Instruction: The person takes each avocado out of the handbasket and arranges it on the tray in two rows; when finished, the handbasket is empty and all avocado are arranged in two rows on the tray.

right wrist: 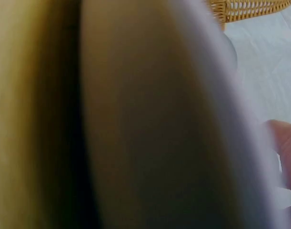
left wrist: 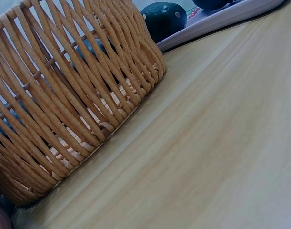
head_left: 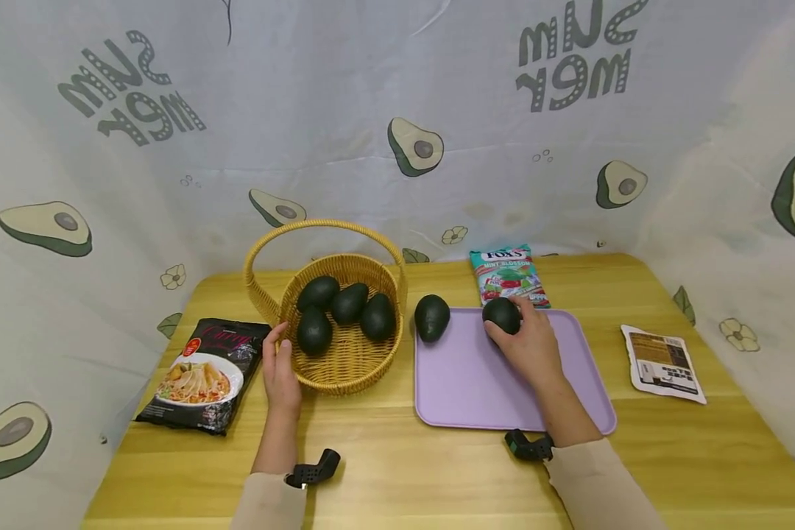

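Note:
My right hand [head_left: 528, 342] grips a dark green avocado [head_left: 500, 315] over the far side of a lilac tray [head_left: 464, 397]. Another avocado [head_left: 432, 318] lies at the tray's far left corner. My left hand [head_left: 283, 379] rests with its fingers along the left side of a yellow wicker basket [head_left: 347, 366], whose tall handle stands up. Several avocados [head_left: 350, 303] sit inside the basket. The left wrist view shows the basket's woven wall [left wrist: 78, 95] close up. In the right wrist view, the blurred tray edge [right wrist: 226, 95] hides most of the hand; part of a finger [right wrist: 285, 148] shows.
Left of the basket lies a black noodle packet [head_left: 202, 375]. Behind the tray is a teal candy bag [head_left: 509, 276], and a brown-and-white pouch [head_left: 662, 364] lies to its right. A printed cloth [head_left: 344, 162] hangs around the wooden table [head_left: 384, 471].

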`<state>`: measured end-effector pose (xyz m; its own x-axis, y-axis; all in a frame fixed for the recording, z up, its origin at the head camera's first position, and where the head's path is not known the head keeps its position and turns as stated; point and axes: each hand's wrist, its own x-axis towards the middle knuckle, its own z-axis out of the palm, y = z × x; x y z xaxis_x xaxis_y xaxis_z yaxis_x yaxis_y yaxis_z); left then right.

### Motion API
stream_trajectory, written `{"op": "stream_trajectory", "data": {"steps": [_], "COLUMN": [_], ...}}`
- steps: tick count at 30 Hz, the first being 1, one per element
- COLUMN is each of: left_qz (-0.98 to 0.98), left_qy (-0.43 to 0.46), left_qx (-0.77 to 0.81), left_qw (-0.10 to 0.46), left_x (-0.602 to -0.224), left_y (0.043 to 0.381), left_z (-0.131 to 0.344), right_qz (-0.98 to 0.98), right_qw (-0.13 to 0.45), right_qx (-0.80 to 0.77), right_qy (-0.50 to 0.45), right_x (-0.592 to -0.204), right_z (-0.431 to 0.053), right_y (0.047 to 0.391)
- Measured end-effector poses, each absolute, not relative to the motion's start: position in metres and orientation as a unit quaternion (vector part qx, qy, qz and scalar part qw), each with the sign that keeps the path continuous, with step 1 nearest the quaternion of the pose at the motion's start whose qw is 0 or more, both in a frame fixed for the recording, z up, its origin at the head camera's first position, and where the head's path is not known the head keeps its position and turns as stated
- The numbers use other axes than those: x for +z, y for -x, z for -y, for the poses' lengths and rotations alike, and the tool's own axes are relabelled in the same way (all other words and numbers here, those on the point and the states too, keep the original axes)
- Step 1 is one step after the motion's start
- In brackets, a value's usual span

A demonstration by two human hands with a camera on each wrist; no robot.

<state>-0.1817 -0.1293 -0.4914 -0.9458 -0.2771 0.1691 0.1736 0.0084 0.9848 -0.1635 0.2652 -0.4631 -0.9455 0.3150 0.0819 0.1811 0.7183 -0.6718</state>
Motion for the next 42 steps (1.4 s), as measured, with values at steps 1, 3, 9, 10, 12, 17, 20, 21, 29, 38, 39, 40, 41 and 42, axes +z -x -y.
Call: {"op": "stream_trajectory", "data": {"steps": [1, 3, 9, 10, 12, 17, 20, 21, 29, 38, 39, 40, 41, 42], "left_qz": [0.69, 0.688, 0.68, 0.68, 0.678, 0.681, 0.684, 0.684, 0.697, 0.701, 0.702, 0.703, 0.703, 0.703], "left_qy": [-0.038, -0.042, -0.046, -0.046, -0.043, -0.036, -0.04, -0.042, -0.039, -0.033, -0.033, -0.034, -0.035, -0.036], "left_qx": [-0.704, -0.706, -0.711, -0.711, -0.712, -0.708, -0.705, -0.705, -0.696, -0.694, -0.694, -0.693, -0.693, -0.693], "left_qw": [0.161, 0.161, 0.171, 0.174, 0.178, 0.184, 0.183, 0.182, 0.17, 0.16, 0.158, 0.157, 0.157, 0.157], "left_x": [-0.491, -0.491, -0.494, -0.494, -0.495, -0.494, -0.494, -0.494, -0.494, -0.495, -0.495, -0.496, -0.497, -0.497], "left_y": [0.182, 0.182, 0.183, 0.183, 0.184, 0.187, 0.187, 0.187, 0.187, 0.187, 0.186, 0.185, 0.184, 0.184], "left_z": [0.129, 0.129, 0.125, 0.124, 0.122, 0.121, 0.123, 0.124, 0.13, 0.132, 0.132, 0.132, 0.132, 0.131], "right_qz": [0.922, 0.923, 0.925, 0.926, 0.928, 0.932, 0.933, 0.932, 0.93, 0.931, 0.931, 0.931, 0.931, 0.931], "right_qw": [0.096, 0.097, 0.085, 0.081, 0.076, 0.072, 0.057, 0.051, 0.062, 0.065, 0.063, 0.059, 0.056, 0.053], "right_qx": [0.349, 0.347, 0.343, 0.342, 0.34, 0.335, 0.338, 0.34, 0.35, 0.349, 0.349, 0.348, 0.347, 0.347], "right_qy": [0.136, 0.136, 0.138, 0.138, 0.134, 0.116, 0.112, 0.111, 0.094, 0.09, 0.093, 0.096, 0.098, 0.1], "right_x": [-0.462, -0.461, -0.457, -0.457, -0.456, -0.453, -0.451, -0.451, -0.459, -0.461, -0.461, -0.46, -0.46, -0.459], "right_z": [-0.265, -0.265, -0.267, -0.268, -0.27, -0.273, -0.271, -0.271, -0.269, -0.266, -0.266, -0.265, -0.265, -0.265], "right_y": [0.165, 0.167, 0.17, 0.17, 0.171, 0.174, 0.173, 0.172, 0.167, 0.167, 0.166, 0.165, 0.165, 0.164]}}
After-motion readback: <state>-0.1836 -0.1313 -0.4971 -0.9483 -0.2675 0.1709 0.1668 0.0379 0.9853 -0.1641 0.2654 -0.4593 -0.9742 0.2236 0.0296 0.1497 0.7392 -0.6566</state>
